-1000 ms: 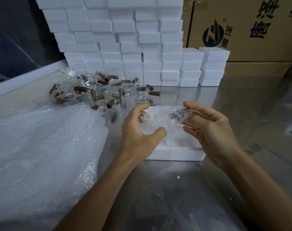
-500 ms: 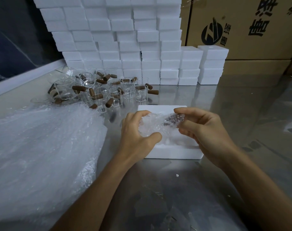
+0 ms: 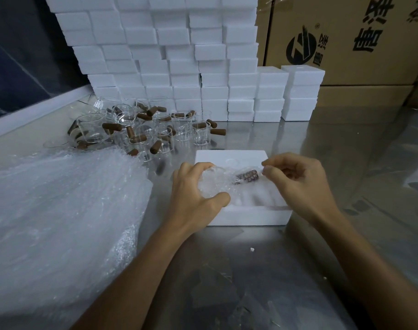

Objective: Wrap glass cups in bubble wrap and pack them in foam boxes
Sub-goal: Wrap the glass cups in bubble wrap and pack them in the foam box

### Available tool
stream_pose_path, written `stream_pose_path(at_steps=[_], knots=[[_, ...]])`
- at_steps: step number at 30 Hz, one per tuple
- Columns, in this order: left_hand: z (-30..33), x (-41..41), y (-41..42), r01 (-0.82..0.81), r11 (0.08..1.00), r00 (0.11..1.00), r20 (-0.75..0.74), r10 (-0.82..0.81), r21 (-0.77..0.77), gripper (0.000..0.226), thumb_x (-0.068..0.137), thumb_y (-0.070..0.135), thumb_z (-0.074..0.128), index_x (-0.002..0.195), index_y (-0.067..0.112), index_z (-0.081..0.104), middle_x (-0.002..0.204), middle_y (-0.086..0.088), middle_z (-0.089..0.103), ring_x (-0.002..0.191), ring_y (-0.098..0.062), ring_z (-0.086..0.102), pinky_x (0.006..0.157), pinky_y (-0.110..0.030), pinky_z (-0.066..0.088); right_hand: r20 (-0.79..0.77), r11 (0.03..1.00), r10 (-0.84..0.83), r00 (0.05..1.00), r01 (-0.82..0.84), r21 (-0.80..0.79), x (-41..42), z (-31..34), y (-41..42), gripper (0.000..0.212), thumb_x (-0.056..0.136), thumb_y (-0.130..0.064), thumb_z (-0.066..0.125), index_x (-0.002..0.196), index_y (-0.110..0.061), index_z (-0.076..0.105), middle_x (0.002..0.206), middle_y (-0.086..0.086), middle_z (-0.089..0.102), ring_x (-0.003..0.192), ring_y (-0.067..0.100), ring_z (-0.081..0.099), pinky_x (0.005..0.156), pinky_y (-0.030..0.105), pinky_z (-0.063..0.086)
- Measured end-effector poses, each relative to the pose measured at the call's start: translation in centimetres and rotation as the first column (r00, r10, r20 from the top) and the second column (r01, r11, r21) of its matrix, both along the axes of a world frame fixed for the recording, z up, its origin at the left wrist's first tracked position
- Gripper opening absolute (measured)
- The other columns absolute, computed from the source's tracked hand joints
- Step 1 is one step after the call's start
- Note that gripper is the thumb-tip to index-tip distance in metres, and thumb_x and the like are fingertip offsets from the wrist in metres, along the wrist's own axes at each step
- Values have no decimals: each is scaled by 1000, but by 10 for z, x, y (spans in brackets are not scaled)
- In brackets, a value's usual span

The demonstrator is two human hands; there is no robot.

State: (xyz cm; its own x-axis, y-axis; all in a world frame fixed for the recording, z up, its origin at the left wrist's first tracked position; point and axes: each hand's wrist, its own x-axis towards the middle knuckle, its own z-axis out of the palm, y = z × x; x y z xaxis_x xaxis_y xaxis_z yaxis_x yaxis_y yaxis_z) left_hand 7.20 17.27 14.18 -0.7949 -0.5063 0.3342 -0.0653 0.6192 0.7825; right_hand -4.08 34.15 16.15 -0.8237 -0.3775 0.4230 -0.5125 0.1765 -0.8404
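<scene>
Wrapped cup: the bubble-wrapped glass cup (image 3: 223,184) sits at the centre of the frame, directly between your hands and just above the open foam box (image 3: 248,215).
Long axis: it runs left to right across the frame, with the glass body at the left and the brown handle (image 3: 247,176) pointing right, tipped slightly toward the top.
Left hand: your left hand (image 3: 193,196) is curled around the body end, thumb below and fingers over the top, closed on the wrap.
Right hand: your right hand (image 3: 298,184) is half curled, fingertips pinched on the loose wrap at the handle tip; I cannot tell how firm that pinch is.
Nearer hand: the left carries the weight, the right only steers the handle end, so I judge the lowering turns on the left.
Box in use: the cavity under the cup looks otherwise unfilled, though the wrap hides part of it.
Next move: probably settle the cup down with its length matching the box's long side.
Bubble wrap supply: the heap of bubble wrap (image 3: 60,210) fills the left of the frame.
Unwrapped cups: the cluster of glass cups (image 3: 143,132) with brown handles lies upper left of centre, several tipped over.
Foam stock: closed foam boxes (image 3: 179,55) are stacked along the top, with cardboard cartons (image 3: 346,39) at the upper right.
</scene>
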Motion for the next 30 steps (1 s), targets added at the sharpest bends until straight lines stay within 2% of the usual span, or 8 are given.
stream_pose_path(at_steps=[3,6,9,14,17,20,27,30], knots=[[-1,0,-1,1,1000,1000,9,-1,-16,65,55,38,61,120,32,55,105,17,39,115,-9,37,81,-7,29,17,994,42,999,-43,96,-4,-8,1,14,85,-17,72,72,-22,75,65,-15,70,58,0,57,63,23,45],[-1,-1,0,8,998,1000,28,-6,-55,70,57,40,60,127,32,55,101,20,36,116,-8,35,81,-12,28,27,990,93,995,-95,101,-5,-9,3,13,88,-21,71,77,-20,77,64,-5,70,53,4,53,55,17,40],[1,-1,1,26,995,999,48,-22,-96,76,59,41,58,135,31,54,100,18,35,116,-9,35,92,-21,27,51,987,133,990,-137,85,-6,-9,4,15,88,-23,71,74,-21,76,62,-3,70,47,5,48,48,13,35],[1,1,-2,75,989,995,70,-66,-124,78,63,41,57,140,32,50,101,13,35,116,-11,34,97,-22,26,59,983,132,990,-138,120,-9,-12,3,17,87,-23,71,70,-22,73,59,-2,69,44,7,39,45,15,32],[1,1,-3,106,989,992,76,-99,-107,78,64,39,58,141,33,49,103,12,36,117,-12,36,97,-22,24,40,981,134,990,-138,139,-10,-12,4,18,81,-33,70,67,-23,73,63,-6,70,50,10,45,49,22,35],[1,1,-5,124,986,990,87,-114,-115,80,65,40,58,144,32,46,101,15,35,117,-13,36,97,-22,25,26,974,148,989,-150,167,-12,-12,4,17,84,-28,71,68,-23,74,65,-7,69,52,9,46,51,25,36],[0,-1,-5,109,976,989,120,-87,-189,88,68,46,53,152,27,34,110,15,32,119,-8,31,97,-23,24,-1,966,162,987,-158,203,-16,-14,5,16,87,-27,72,72,-27,76,61,-18,65,47,4,40,48,15,34],[-1,-1,-6,118,967,984,155,-84,-224,91,69,48,51,154,26,28,112,16,29,120,-7,27,97,-24,23,-88,956,149,985,-121,267,-13,-12,5,16,86,-24,71,70,-28,73,53,-26,58,42,5,42,47,9,34]])
